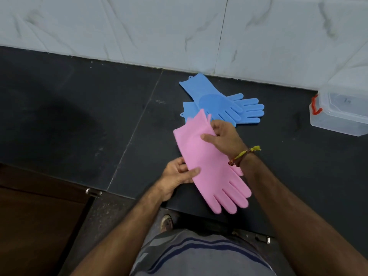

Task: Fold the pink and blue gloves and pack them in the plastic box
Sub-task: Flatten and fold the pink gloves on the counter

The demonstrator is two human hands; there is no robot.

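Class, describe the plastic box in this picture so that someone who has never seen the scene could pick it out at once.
Start at the dark stone counter below the pale marble-tiled wall and follow it to the far right edge of the view. There stands the plastic box, apart from the blue gloves. It alone is clear and rigid, with a red latch on its side.

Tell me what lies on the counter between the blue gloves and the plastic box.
Nothing: the head view shows only bare dark counter between the blue gloves and the plastic box.
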